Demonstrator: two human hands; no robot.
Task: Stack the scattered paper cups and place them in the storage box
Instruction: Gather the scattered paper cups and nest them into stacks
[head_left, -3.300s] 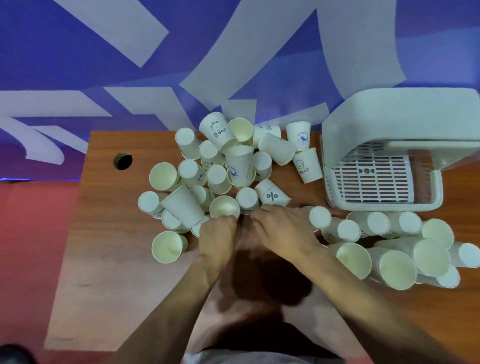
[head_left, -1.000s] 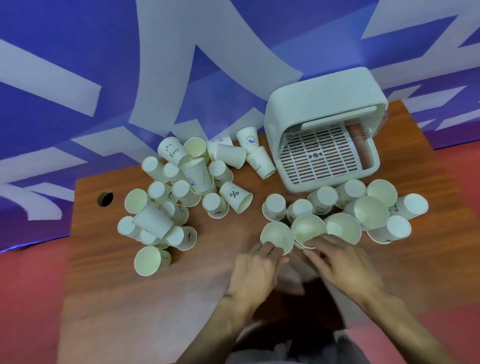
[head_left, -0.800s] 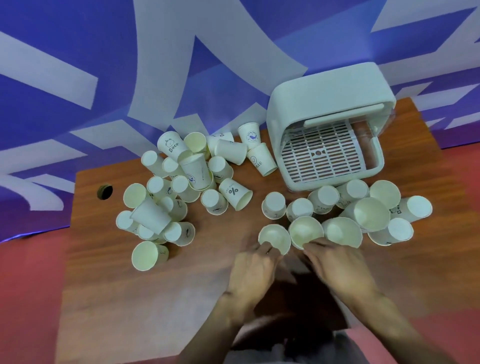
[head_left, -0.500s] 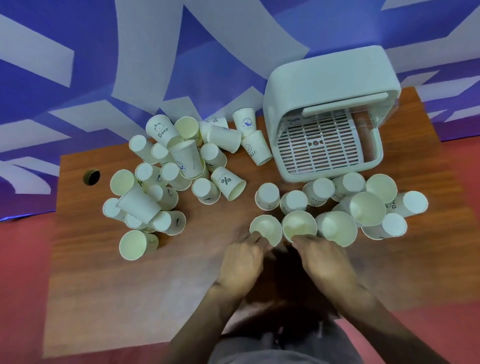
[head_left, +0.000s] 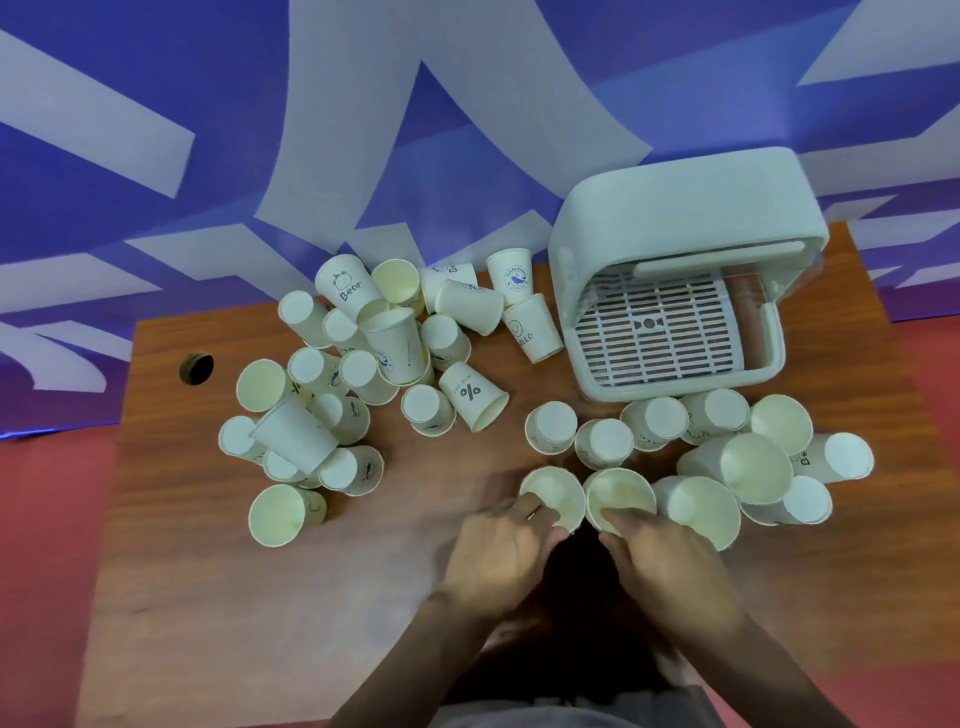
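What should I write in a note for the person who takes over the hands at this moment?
Left hand: pinches the rim of the left cup, which stands mouth up on the table.
Right hand: pinches the rim of the right cup beside it.
Cups: one loose pile at the far left, one group in front of the box.
Box: far right of the table, front open; no cup shows inside.
Done: nothing is in the box yet.
Left: nest the two held cups, add the others, put the stacks in the box.
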